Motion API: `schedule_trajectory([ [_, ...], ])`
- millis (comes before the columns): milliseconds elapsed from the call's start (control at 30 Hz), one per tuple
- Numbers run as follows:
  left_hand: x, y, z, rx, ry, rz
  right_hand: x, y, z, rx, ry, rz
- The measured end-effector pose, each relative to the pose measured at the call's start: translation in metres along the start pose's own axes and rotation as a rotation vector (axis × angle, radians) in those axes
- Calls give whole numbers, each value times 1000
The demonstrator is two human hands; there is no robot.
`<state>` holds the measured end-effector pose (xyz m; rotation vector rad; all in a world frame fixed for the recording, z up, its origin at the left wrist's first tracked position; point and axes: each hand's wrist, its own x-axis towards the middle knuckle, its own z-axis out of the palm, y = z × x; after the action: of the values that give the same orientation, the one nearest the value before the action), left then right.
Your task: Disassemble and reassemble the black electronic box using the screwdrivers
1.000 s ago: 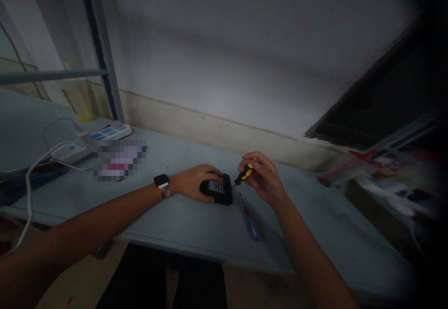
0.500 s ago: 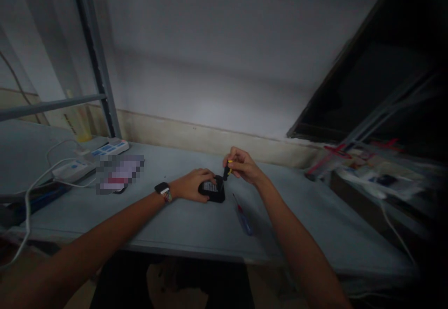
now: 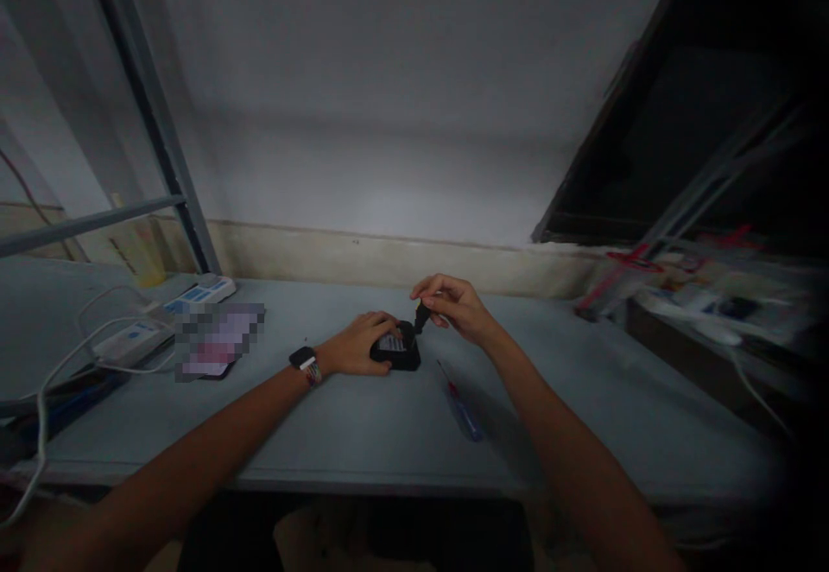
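Observation:
A small black device (image 3: pixel 407 360) with a printed label lies on the table, and my left hand (image 3: pixel 357 346) wraps over its left side, pressing it down. In my right hand (image 3: pixel 458 306) is a short black-and-yellow screwdriver (image 3: pixel 420 317), pinched between thumb and fingers. It points down and to the left at the device's far right corner; whether its tip touches is too dim to tell. Another screwdriver, with a bluish see-through handle (image 3: pixel 467 416), rests on the table below my right wrist.
Left on the table are a phone (image 3: pixel 224 339) with a blurred screen, white power strips (image 3: pixel 133 339) with cables, and a yellowish cup (image 3: pixel 146 261). Metal posts (image 3: pixel 146 105) rise at the left. Clutter in plastic bags (image 3: pixel 718 300) sits at the right.
The view has shifted slightly. My right hand has turned the screwdriver a little, so less yellow shows. My left hand stays on the device.

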<state>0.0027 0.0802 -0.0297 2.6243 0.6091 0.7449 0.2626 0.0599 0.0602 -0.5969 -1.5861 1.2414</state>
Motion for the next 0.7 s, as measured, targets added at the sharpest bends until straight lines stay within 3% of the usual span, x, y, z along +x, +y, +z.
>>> schedule_trajectory([
  [333,-2,-2,1,3,18,29,-6,-7,8,16,-76,31],
  [533,-1,0,1,4,14,23,-4,-2,1,-90,-2,-57],
  [700,0,1,1,7,26,31,0,0,-1,-60,41,-40],
])
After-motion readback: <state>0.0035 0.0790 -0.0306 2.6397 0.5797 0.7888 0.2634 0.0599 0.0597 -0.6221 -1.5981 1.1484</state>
